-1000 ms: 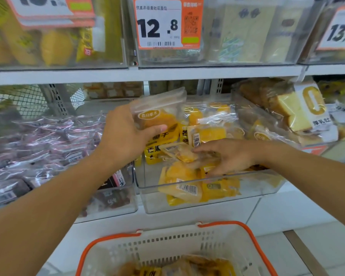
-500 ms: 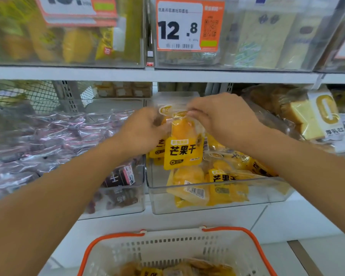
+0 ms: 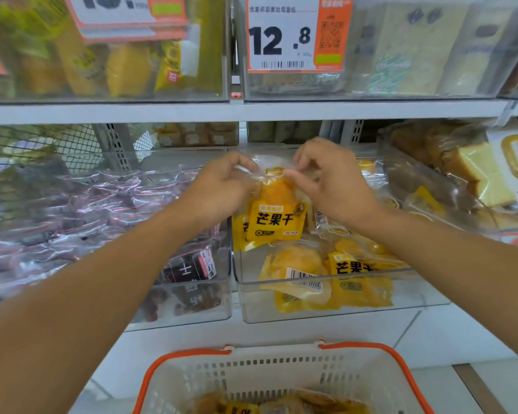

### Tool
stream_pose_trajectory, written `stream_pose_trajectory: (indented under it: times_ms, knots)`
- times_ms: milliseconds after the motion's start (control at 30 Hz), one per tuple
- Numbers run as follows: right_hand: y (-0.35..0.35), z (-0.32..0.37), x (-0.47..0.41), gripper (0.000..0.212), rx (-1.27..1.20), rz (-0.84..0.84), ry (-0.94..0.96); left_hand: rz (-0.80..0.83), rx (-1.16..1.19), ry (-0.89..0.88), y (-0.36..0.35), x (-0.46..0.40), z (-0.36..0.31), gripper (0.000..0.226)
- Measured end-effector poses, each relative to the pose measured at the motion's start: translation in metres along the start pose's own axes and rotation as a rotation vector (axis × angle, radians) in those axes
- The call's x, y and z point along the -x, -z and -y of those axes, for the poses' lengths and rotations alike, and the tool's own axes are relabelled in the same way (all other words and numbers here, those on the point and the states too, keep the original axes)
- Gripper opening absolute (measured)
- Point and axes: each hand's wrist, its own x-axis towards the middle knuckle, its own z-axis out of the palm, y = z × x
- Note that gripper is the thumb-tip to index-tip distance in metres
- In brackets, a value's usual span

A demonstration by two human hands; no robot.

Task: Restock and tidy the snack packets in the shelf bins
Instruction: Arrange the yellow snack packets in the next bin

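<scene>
We hold one mango packet point(image 3: 277, 215) upright by its clear top seam, our left hand point(image 3: 219, 189) pinching the left corner and our right hand point(image 3: 331, 180) pinching the right corner, fingers curled narrow on the film. Below our fingers its yellow label reads 芒果干 in bold black characters, with a small round logo under them. The packet hangs over the rear part of the clear bin point(image 3: 326, 312), above the loose mango packets point(image 3: 326, 273) lying flat in it; one shows a barcode, another the same 芒果干 print. Beneath our fingers the bin's front wall stands clear of the held packet, with open room between. Left of our left fingers a neighbouring bin point(image 3: 192, 309) holds dark packets in shiny film. Above our fingers a price tag point(image 3: 284, 34) reads 12.8 beside an orange strip with a QR code. Right of our right fingers lies bagged sliced bread point(image 3: 476, 174). Near us sits a white basket with an orange rim point(image 3: 281, 375).
</scene>
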Motion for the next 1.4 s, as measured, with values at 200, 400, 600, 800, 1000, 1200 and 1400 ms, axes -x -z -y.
stream_pose_trajectory:
  times_ms: [200, 400, 600, 800, 1000, 1200, 1400]
  knots:
    - [-0.004, 0.006, 0.007, 0.040, -0.311, -0.060, -0.124, 0.088, -0.554, -0.142, 0.000, -0.005, -0.017, 0.034]
    - [0.013, 0.011, 0.008, 0.068, -0.198, 0.529, -0.834, -0.036, -0.727, -0.211, -0.005, -0.011, -0.015, 0.028]
    - [0.019, 0.026, 0.024, 0.115, 0.148, 1.261, -0.380, -0.040, -0.673, -0.223, -0.006, -0.014, -0.008, 0.050]
    - [-0.005, 0.008, 0.027, 0.132, 0.144, 1.326, -0.491, -0.019, -0.594, -0.244, -0.007, -0.013, -0.002, 0.023]
    - [-0.014, 0.001, 0.021, 0.119, 0.136, 1.269, -0.481, -0.026, -0.733, -0.207, -0.010, -0.006, -0.009, 0.058]
    - [-0.004, -0.007, 0.020, 0.063, -0.157, 1.199, -0.541, -0.067, -0.720, -0.175, -0.011, -0.009, -0.005, 0.061]
    - [0.034, 0.015, 0.007, 0.047, -0.295, 0.986, -0.329, -0.073, -0.619, -0.157, -0.006, -0.024, 0.002, 0.053]
